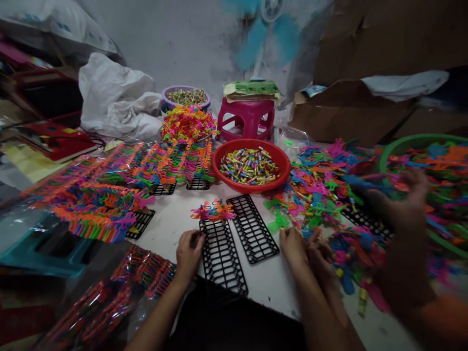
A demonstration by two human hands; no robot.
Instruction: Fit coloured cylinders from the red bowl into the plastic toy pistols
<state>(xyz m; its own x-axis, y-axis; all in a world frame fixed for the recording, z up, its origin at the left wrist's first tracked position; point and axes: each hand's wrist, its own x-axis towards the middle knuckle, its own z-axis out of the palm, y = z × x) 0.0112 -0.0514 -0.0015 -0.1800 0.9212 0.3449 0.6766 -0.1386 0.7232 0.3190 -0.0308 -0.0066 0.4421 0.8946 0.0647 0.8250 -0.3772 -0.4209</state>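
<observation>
My left hand (pixel 189 254) is closed at the left edge of a black plastic rack (pixel 224 258), its fingertips on the frame. Small bright plastic pieces (pixel 214 210) stand in rows at that rack's far end. Beside it on the right lies a second black rack (pixel 253 229), with nothing in its slots. My right hand (pixel 294 247) is closed, its fingertips pinched at a translucent green plastic piece (pixel 278 222) near the loose pile. A co-worker's hand (pixel 321 246) is just right of mine. Their other hand (pixel 405 200), blurred, holds a blue piece (pixel 365 183).
A red bowl (pixel 215 168) of small coloured tubes stands beyond the racks. Loose plastic pieces (pixel 321 185) cover the right side, near a green basin (pixel 387 151). Filled racks (pixel 98 204) crowd the left. Behind are a pink stool (pixel 246 117) and a blue fan (pixel 287 39).
</observation>
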